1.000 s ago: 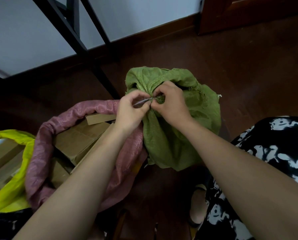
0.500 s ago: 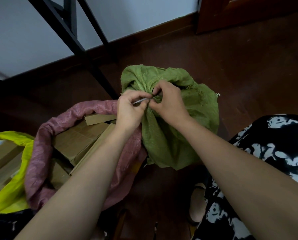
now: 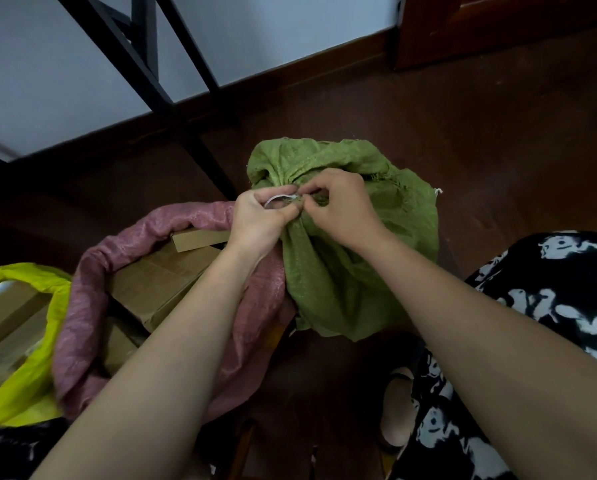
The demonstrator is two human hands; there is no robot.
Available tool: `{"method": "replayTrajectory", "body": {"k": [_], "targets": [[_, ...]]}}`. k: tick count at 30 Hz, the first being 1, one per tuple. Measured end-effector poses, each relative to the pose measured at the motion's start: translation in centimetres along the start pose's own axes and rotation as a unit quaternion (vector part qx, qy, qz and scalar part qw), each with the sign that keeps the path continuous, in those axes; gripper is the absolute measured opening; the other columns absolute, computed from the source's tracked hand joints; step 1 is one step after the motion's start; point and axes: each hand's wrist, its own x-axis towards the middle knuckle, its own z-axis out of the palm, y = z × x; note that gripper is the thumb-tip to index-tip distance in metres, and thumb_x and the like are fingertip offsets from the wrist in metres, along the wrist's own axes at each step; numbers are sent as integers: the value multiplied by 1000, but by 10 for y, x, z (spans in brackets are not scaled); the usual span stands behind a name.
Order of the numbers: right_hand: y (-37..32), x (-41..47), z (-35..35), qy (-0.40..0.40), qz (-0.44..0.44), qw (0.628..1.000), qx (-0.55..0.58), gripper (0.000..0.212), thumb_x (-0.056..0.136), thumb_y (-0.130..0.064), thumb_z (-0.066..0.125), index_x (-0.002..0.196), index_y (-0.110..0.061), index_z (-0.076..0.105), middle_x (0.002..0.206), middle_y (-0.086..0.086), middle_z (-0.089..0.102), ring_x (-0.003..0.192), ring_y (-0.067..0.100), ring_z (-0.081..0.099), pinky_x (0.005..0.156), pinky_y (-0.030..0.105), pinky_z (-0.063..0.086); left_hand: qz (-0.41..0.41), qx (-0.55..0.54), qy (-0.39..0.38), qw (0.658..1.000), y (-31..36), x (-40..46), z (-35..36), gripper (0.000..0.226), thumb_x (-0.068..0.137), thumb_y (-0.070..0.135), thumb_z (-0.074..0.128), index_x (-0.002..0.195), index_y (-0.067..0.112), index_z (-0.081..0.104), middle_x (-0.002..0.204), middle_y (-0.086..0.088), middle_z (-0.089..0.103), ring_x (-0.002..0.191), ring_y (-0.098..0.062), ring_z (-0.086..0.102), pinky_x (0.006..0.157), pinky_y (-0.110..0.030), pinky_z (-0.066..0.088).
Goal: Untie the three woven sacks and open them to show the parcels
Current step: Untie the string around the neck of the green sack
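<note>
Nearest the camera, two bare forearms are reaching forward over a dark reddish-brown wooden floor (image 3: 498, 140), with a black-and-white patterned garment (image 3: 550, 306) lying at the lower right. At the floor's left edge, a bright yellow woven sack (image 3: 37, 358) is sitting open, showing brown cardboard parcels (image 3: 6, 320) inside. Just beside it, toward the middle, a pink woven sack (image 3: 78, 323) is also lying open with its mouth rolled back around flat brown cardboard boxes (image 3: 158, 285); its right side is touching the green woven sack (image 3: 352, 271).

The green sack is standing in the middle of the floor, its neck still gathered and bound shut. The left hand (image 3: 259, 223) is pinching a thin white plastic tie (image 3: 278, 199), which is curving in a small loop at the gathered neck. The right hand (image 3: 342, 209) is closed on the bunched green fabric right at the knot, its fingertips meeting those of the left hand. Whether the right hand's fingers are also on the tie cannot be told.

Beyond the sacks, black metal frame legs (image 3: 144, 74) are slanting down to the floor in front of a pale wall (image 3: 273, 26) with a dark wooden skirting board (image 3: 325, 60). At the far right corner, dark brown wooden panelling (image 3: 498, 26) is standing.
</note>
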Motion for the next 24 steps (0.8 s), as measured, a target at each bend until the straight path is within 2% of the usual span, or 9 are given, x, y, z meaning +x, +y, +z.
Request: {"method": "replayTrajectory", "body": {"k": [4,7,10,13,18,21,24], "targets": [[1,4,-2,-34,7,999,-18,14,83,-10,68,95,-10,75,89,-4,59,83,5,52,75,13,37,1,-2,-1,1000,-2,0,0,26,77,-6,72,99,7,71,80,-3,70,68,-1,67,69,-14,52],[-1,4,0,-54,0,998,-36,15,83,-11,68,96,-8,74,95,4,62,89,12,55,77,16,38,-6,1,9,1000,-5,-1,1,27,78,-13,67,102,0,69,80,-4,69,66,1,66,67,-13,52],[-1,2,4,-68,2,996,-61,17,85,-14,67,99,-6,73,101,7,62,93,16,56,77,17,38,-9,5,19,1000,-10,0,2,27,78,-16,63,99,0,69,79,-4,69,64,0,65,69,-15,54],[-1,1,7,-50,21,997,-53,15,84,-13,67,96,-5,74,99,7,62,88,14,56,76,19,41,-9,4,17,1000,-10,0,4,30,79,-18,59,98,2,70,79,-1,69,67,1,66,70,-14,53],[0,0,8,-8,38,999,-31,8,78,-12,71,83,-6,74,90,5,62,82,13,57,75,27,48,-10,-4,-3,1000,-4,-1,4,29,80,-15,60,106,-4,67,78,3,69,68,4,66,67,-10,50],[-1,2,7,-4,35,999,-34,5,76,-14,72,78,-9,72,85,1,60,76,8,52,69,21,44,23,42,-9,999,-1,-3,0,27,82,-11,62,107,-2,67,83,2,68,67,8,65,65,-8,48],[-2,2,6,-3,34,999,-39,5,76,-14,71,79,-10,71,87,-1,58,77,7,50,68,16,39,63,98,-9,993,2,-4,-2,23,82,-6,66,102,3,70,85,-2,70,71,5,67,69,-12,51]]}}
